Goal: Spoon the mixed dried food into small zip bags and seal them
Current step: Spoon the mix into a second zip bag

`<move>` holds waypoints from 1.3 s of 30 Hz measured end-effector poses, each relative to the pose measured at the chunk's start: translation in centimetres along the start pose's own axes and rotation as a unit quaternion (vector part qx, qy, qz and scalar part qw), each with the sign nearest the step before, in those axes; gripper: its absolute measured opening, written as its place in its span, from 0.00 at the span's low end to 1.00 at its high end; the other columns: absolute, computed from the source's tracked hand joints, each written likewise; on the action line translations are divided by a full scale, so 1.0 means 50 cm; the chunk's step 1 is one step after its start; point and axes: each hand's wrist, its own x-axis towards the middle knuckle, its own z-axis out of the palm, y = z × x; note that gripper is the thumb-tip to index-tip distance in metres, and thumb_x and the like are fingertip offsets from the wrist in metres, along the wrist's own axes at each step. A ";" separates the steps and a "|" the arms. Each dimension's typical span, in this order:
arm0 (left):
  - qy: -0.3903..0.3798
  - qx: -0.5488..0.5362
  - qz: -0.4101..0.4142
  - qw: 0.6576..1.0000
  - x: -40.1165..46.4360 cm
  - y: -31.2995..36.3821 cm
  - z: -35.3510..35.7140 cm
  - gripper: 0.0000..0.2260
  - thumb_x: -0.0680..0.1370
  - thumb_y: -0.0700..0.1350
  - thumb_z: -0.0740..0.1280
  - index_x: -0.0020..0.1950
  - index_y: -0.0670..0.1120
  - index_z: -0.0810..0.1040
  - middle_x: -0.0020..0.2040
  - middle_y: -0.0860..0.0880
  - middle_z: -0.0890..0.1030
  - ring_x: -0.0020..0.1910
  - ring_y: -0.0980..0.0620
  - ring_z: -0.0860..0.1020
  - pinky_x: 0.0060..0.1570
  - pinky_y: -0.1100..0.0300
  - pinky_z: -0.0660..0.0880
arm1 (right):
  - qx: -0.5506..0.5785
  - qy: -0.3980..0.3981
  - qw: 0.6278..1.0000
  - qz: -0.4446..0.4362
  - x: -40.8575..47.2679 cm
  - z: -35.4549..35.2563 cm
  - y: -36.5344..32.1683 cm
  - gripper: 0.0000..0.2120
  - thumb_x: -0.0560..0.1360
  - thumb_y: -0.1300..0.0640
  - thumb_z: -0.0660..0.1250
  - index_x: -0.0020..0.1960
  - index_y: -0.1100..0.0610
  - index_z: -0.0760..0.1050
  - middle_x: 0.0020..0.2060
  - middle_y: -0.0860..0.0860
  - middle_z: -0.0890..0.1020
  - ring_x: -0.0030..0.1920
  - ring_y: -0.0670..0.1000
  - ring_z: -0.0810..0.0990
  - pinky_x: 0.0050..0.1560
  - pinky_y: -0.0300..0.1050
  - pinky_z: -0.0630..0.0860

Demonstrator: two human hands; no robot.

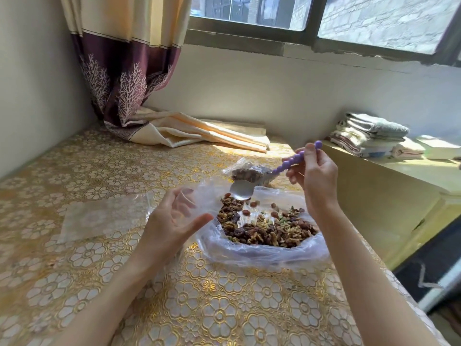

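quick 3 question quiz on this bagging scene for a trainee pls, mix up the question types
1. True or false: the spoon bowl is heaped with food.
2. Which hand holds the spoon's purple handle? A) left hand B) right hand C) both
3. Fill in: the mixed dried food lies in an open clear ____ bag on the table.

Key
1. False: the bowl looks empty, tilted just above the far edge of the food.
2. B: the left hand is open, beside the bag.
3. Plastic. A small filled bag lies behind it, and flat empty bags to the left.
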 end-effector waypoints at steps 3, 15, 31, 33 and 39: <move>0.008 -0.008 0.019 1.000 -0.001 0.004 0.003 0.32 0.56 0.77 0.63 0.54 0.61 0.69 0.44 0.56 0.78 0.41 0.63 0.78 0.37 0.73 0.73 | -0.090 0.034 0.995 0.016 0.008 -0.062 0.023 0.12 0.82 0.56 0.55 0.43 0.59 0.71 0.33 0.54 0.80 0.27 0.48 0.77 0.26 0.39 0.71; 0.031 -0.014 0.043 0.998 -0.001 0.014 -0.005 0.36 0.58 0.75 0.64 0.57 0.54 0.71 0.45 0.56 0.79 0.41 0.65 0.77 0.41 0.77 0.72 | -0.131 -0.013 0.987 0.096 -0.004 -0.112 0.062 0.13 0.82 0.56 0.54 0.43 0.60 0.71 0.33 0.57 0.80 0.31 0.53 0.78 0.28 0.39 0.72; -0.057 0.062 0.042 0.996 -0.011 -0.010 0.019 0.36 0.62 0.64 0.67 0.66 0.48 0.68 0.48 0.58 0.75 0.47 0.65 0.74 0.46 0.79 0.68 | -0.068 0.028 0.980 0.186 -0.026 -0.088 0.089 0.17 0.82 0.56 0.56 0.38 0.62 0.73 0.31 0.59 0.81 0.27 0.50 0.79 0.25 0.35 0.75; -0.059 0.062 0.049 0.995 -0.011 -0.008 0.019 0.36 0.62 0.68 0.66 0.65 0.50 0.67 0.48 0.58 0.75 0.49 0.69 0.73 0.46 0.80 0.67 | -0.073 0.040 0.982 0.171 -0.023 -0.089 0.084 0.17 0.82 0.56 0.56 0.38 0.62 0.73 0.32 0.59 0.81 0.29 0.52 0.79 0.27 0.36 0.75; -0.055 0.058 0.050 0.996 -0.013 -0.006 0.022 0.31 0.63 0.66 0.67 0.61 0.57 0.63 0.48 0.60 0.74 0.49 0.71 0.71 0.45 0.80 0.67 | -0.059 0.050 0.989 0.126 -0.013 -0.068 0.054 0.16 0.82 0.56 0.56 0.39 0.62 0.73 0.27 0.53 0.81 0.27 0.49 0.79 0.28 0.36 0.75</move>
